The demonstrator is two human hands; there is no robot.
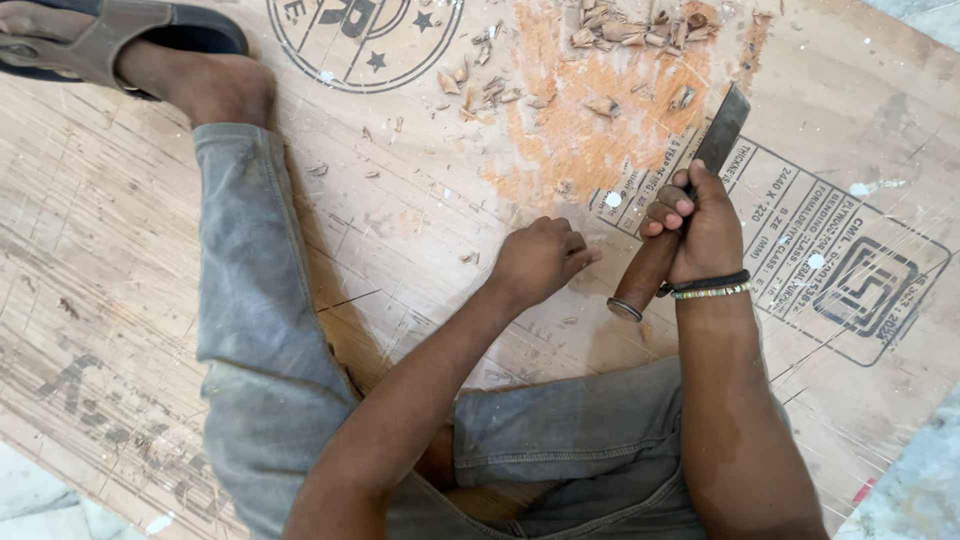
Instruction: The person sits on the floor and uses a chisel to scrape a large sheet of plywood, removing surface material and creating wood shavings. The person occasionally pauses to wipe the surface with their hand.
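The person sits on a plywood sheet, grey trouser legs nearest. The left hand rests knuckles-down on the sheet, fingers curled in and holding nothing. Just beside it, the right hand, fingers wrapped tight, grips the wooden handle of a chisel, blade pointing away. Beyond lie wood chips and orange dust; far left, a sandalled foot.

round black stamp at the plywood's top edge, rectangular black printed label at its right
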